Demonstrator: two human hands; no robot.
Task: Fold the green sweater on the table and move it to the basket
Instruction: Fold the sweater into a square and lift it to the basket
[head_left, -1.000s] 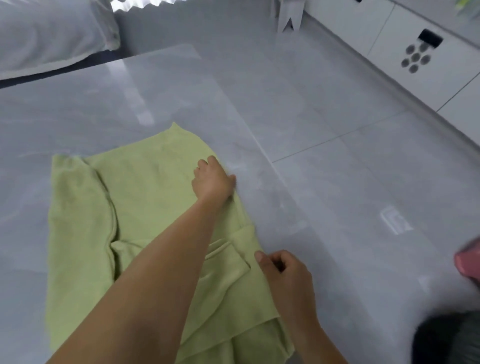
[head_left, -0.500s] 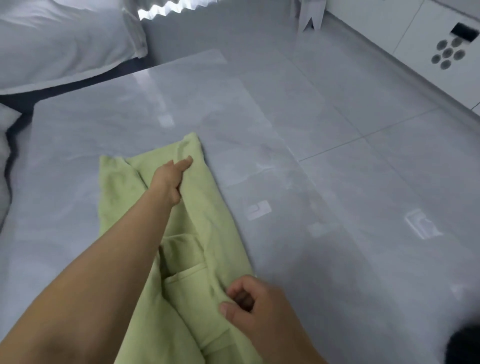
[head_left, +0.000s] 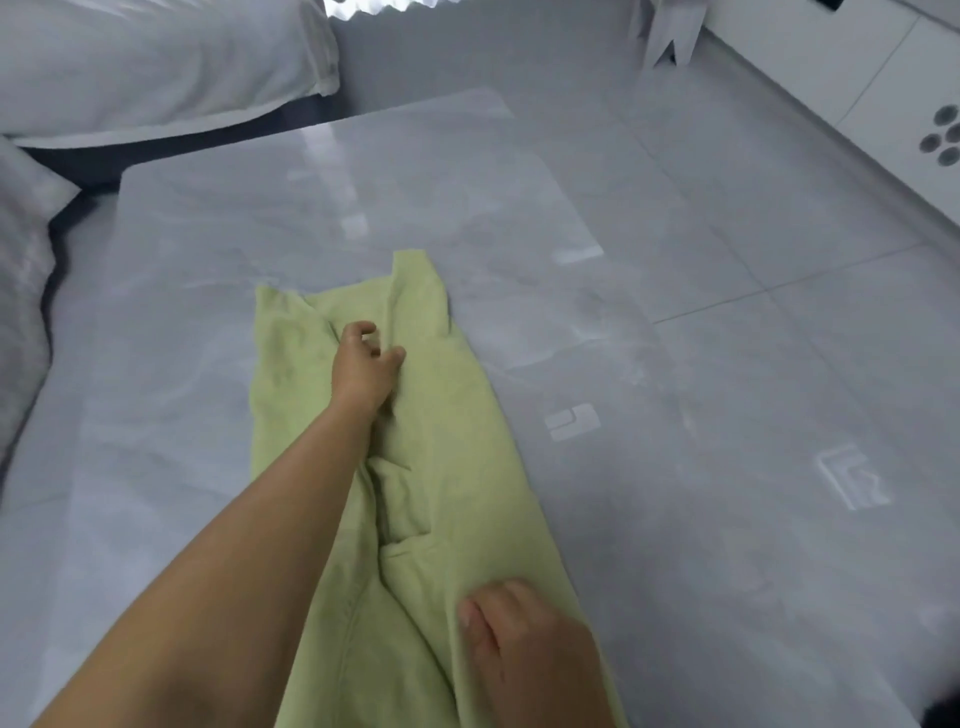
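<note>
Grey table (head_left: 208, 312) | green sweater (head_left: 457, 467) folded narrow (lengthwise) | left hand (head_left: 363, 369) loosely spread, right hand (head_left: 524, 639) flat, hands pressing it

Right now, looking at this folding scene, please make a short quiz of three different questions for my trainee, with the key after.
1. True or false: the green sweater lies spread out at full width on the table.
2. Which hand rests on the far part of the sweater? A) left hand B) right hand C) neither
3. Fill in: the basket is ____ in this view.

Key:
1. False. It is folded into a long narrow strip.
2. A. The left hand is on the far part, fingers curled; the right hand lies on the near end.
3. Not visible.
</note>
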